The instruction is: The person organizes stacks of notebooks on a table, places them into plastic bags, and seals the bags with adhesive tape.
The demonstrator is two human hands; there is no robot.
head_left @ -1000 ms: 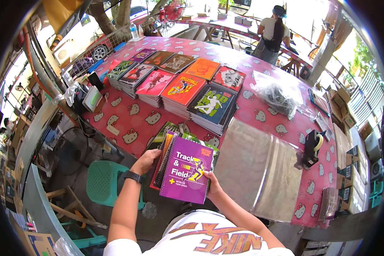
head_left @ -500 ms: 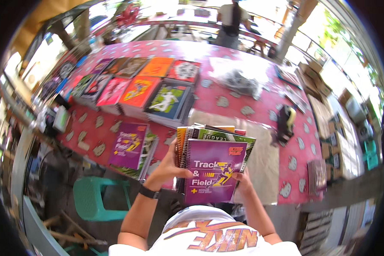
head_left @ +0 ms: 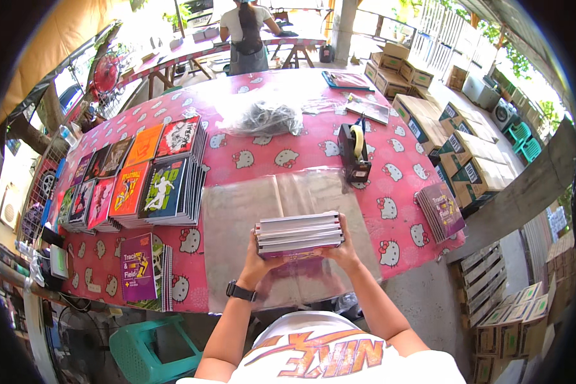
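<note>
Between my two hands is a stack of spiral notebooks (head_left: pixel 298 234), tipped so that its white page edges face up and a purple cover faces me. My left hand (head_left: pixel 255 259) grips the left end, thumb on the purple cover. At the right end my right hand (head_left: pixel 342 251) is closed on the same stack. Beneath them a brownish translucent sheet (head_left: pixel 237 208) lies over the pink patterned table cover. A smaller pile of notebooks with a purple cover (head_left: pixel 136 269) rests to the left.
Rows of notebook stacks (head_left: pixel 163 192) fill the table's left side. A tape dispenser (head_left: pixel 354 153), crumpled clear plastic (head_left: pixel 265 120) and another notebook pile (head_left: pixel 440 211) are also on the table. A green stool (head_left: pixel 153 349) stands below the front edge. Another person (head_left: pixel 246 38) works at a far table.
The held stack has tilted from showing its purple cover to showing its page edges, and is now over the sheet. My view has swung to the right.
</note>
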